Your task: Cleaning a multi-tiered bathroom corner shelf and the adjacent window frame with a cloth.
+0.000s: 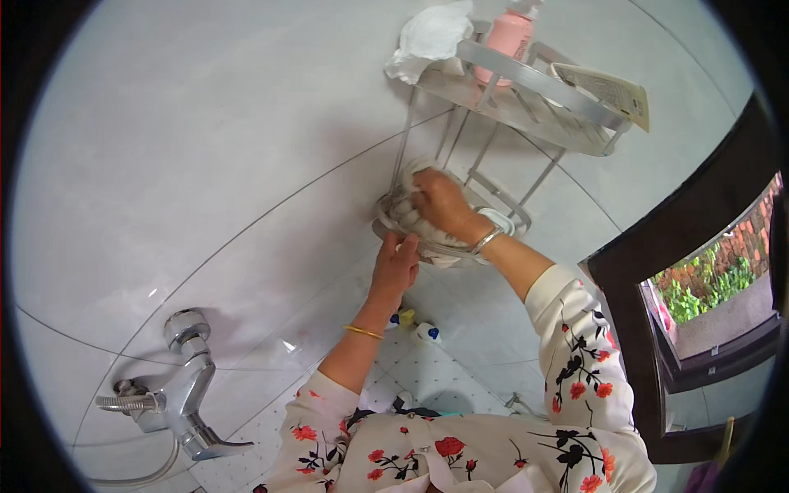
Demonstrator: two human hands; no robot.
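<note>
My right hand (445, 200), slightly blurred and with a silver bangle at the wrist, is closed on a bunched white cloth (419, 215). It presses the cloth into the lower shelf (453, 251) of a metal corner rack on the tiled wall. Below it, my left hand (396, 265) pinches the front left rim of that shelf with thumb and fingers. A white dish-like object (496, 219) sits on the shelf by my right wrist. Cloth and hands hide much of the shelf floor.
Overhead, the upper shelf (524, 120) bears a white crumpled cloth (434, 37), a pink pump bottle (508, 37) and a flat packet (607, 92). A chrome mixer tap (191, 394) juts out at lower left. A dark-framed window (622, 308) is at right. Bottles (427, 333) stand below.
</note>
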